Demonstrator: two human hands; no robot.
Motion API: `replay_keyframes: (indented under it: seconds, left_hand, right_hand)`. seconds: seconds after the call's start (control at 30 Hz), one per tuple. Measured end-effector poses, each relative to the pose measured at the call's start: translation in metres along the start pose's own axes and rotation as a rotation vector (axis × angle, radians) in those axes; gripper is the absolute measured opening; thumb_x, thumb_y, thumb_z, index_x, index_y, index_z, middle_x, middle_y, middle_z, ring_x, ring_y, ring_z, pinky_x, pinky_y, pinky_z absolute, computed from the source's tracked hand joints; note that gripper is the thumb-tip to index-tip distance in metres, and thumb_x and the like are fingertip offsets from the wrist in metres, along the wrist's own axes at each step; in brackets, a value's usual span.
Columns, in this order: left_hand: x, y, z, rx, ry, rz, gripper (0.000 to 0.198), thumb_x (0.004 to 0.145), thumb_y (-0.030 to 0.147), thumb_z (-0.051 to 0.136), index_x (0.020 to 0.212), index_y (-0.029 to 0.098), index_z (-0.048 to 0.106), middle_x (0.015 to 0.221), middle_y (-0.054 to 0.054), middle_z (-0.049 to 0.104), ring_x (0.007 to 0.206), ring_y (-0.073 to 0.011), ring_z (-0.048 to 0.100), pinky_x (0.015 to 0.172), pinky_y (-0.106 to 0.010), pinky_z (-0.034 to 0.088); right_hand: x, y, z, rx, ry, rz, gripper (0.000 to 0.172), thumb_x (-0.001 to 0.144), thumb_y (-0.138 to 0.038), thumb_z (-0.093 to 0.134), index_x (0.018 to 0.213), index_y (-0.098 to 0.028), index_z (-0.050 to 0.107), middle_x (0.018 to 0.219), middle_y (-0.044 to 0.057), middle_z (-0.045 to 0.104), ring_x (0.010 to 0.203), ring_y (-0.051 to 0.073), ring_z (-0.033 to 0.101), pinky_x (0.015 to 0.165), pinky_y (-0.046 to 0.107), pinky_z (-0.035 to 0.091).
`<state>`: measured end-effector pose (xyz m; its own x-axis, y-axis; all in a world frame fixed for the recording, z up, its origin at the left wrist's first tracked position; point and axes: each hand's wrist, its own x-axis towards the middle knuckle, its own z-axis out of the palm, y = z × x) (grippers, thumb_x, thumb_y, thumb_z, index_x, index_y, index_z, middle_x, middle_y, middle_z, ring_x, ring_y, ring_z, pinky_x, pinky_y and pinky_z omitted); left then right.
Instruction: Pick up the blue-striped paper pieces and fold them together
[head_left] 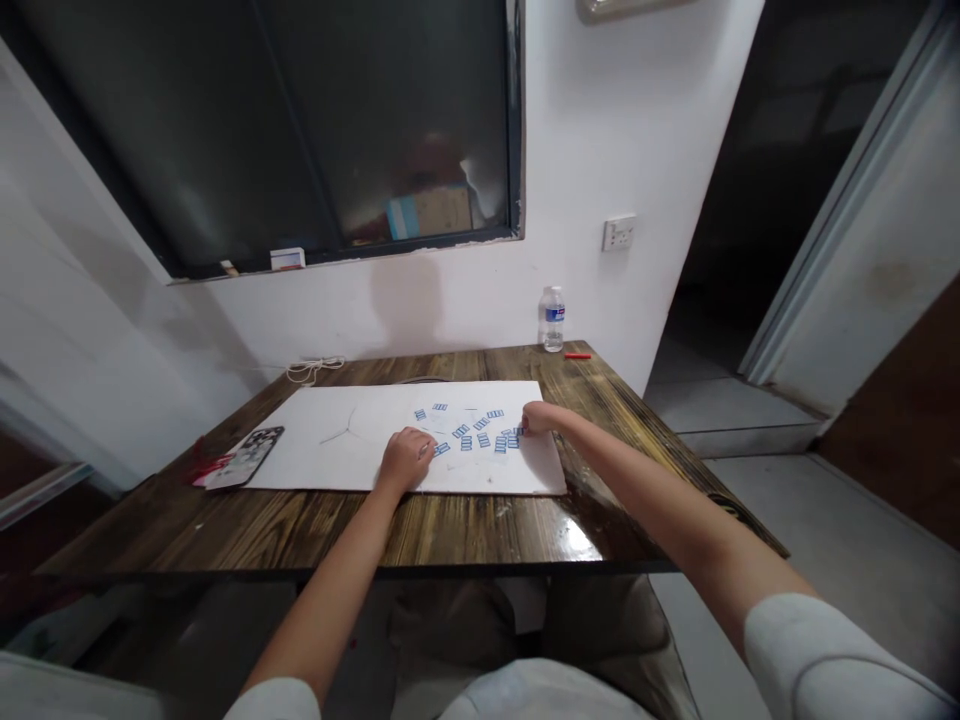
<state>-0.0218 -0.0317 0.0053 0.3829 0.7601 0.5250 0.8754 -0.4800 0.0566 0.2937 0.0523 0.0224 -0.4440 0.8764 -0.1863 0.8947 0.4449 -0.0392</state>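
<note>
A white board point(300, 440) lies on the wooden table, with several small blue-and-white striped pieces point(482, 440) scattered over its right half. My left hand point(409, 458) rests at the board's front middle, fingers curled together beside a striped piece point(442, 449); what they hold, if anything, is hidden. At the board's right edge, my right hand point(538, 417) is closed with its fingertips pointing down, right by a cluster of striped pieces point(514, 438). Whether a piece is pinched in it is too small to tell.
A patterned dark-edged phone-like object point(259, 455) and something red point(210, 465) lie at the left of the wooden table point(315, 530). Along the back are a white cable point(315, 370), a water bottle point(553, 320) and a red pen-like stick point(577, 356). A wall stands behind.
</note>
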Motion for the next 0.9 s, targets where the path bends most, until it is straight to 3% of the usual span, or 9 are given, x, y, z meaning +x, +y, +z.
replay_keyframes:
  seconds: [0.23, 0.53, 0.67, 0.8, 0.9]
  left_hand:
    - [0.000, 0.002, -0.002, -0.007, 0.012, 0.000, 0.019, 0.088, 0.023, 0.053, 0.083, 0.020, 0.071, 0.092, -0.008, 0.074, 0.093, -0.0233, 0.062, 0.080, -0.038, 0.042]
    - [0.001, 0.002, -0.002, -0.101, 0.037, -0.055, 0.020, 0.086, 0.024, 0.054, 0.080, 0.021, 0.073, 0.089, -0.007, 0.075, 0.090, -0.0234, 0.064, 0.080, -0.037, 0.044]
    - [0.002, 0.000, -0.002, -0.236, 0.079, -0.098, 0.025, 0.087, 0.026, 0.051, 0.083, 0.021, 0.075, 0.087, -0.006, 0.075, 0.087, -0.0223, 0.065, 0.081, -0.036, 0.047]
    - [0.003, 0.000, -0.001, -0.401, 0.105, -0.181, 0.026, 0.087, 0.033, 0.052, 0.085, 0.021, 0.075, 0.090, -0.006, 0.075, 0.089, -0.0213, 0.065, 0.076, -0.032, 0.050]
    - [0.003, 0.000, 0.000, -0.528, 0.113, -0.275, 0.027, 0.084, 0.040, 0.056, 0.085, 0.021, 0.075, 0.092, -0.007, 0.075, 0.090, -0.0219, 0.066, 0.067, -0.028, 0.050]
  right_hand:
    - [-0.001, -0.004, -0.001, 0.041, 0.049, 0.046, 0.016, 0.070, -0.022, 0.073, 0.084, -0.019, 0.080, 0.088, 0.010, 0.076, 0.085, 0.024, 0.069, 0.074, 0.026, 0.048]
    - [-0.013, 0.001, -0.009, 0.223, 0.249, 0.114, 0.021, 0.065, -0.019, 0.079, 0.086, -0.017, 0.075, 0.087, 0.005, 0.075, 0.078, 0.016, 0.067, 0.060, 0.020, 0.041]
    - [-0.016, -0.013, -0.010, 0.646, 0.467, 0.103, 0.021, 0.060, -0.013, 0.081, 0.077, -0.016, 0.068, 0.076, 0.003, 0.071, 0.070, 0.014, 0.064, 0.058, 0.020, 0.041]
    - [-0.013, -0.054, -0.005, 1.216, 0.439, 0.022, 0.028, 0.058, -0.021, 0.083, 0.070, -0.016, 0.059, 0.058, -0.002, 0.063, 0.051, 0.011, 0.057, 0.050, 0.021, 0.041]
    - [-0.010, -0.094, 0.002, 1.435, 0.437, -0.078, 0.039, 0.050, -0.033, 0.088, 0.066, -0.017, 0.056, 0.054, -0.003, 0.060, 0.048, 0.011, 0.055, 0.050, 0.022, 0.041]
